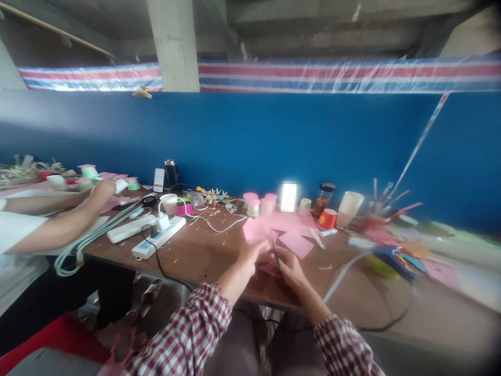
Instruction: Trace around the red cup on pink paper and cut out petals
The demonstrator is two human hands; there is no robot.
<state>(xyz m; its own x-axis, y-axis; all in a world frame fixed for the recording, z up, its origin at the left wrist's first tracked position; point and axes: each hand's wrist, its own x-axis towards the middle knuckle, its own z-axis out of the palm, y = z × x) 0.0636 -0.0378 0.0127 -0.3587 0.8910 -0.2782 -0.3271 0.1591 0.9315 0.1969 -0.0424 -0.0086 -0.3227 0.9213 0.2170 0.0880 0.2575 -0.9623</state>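
My left hand (250, 256) is closed on the edge of a pink paper sheet (256, 230) held up over the brown table (203, 256). My right hand (288, 265) is closed round a thin dark tool, seemingly scissors (276, 257), whose tip meets the paper. A darker pink scrap (270, 269) lies under my hands. More pink paper sheets (297, 243) lie just beyond them. Both my sleeves are red and white check.
A co-worker's arms (66, 219) reach over the table at the left. A white power strip (158, 237) with cables, pink cups (258, 203), a red cup (327, 218), a jar (323, 198), a white cup (349, 209) and coloured paper scraps (399, 256) crowd the table. A blue wall stands behind.
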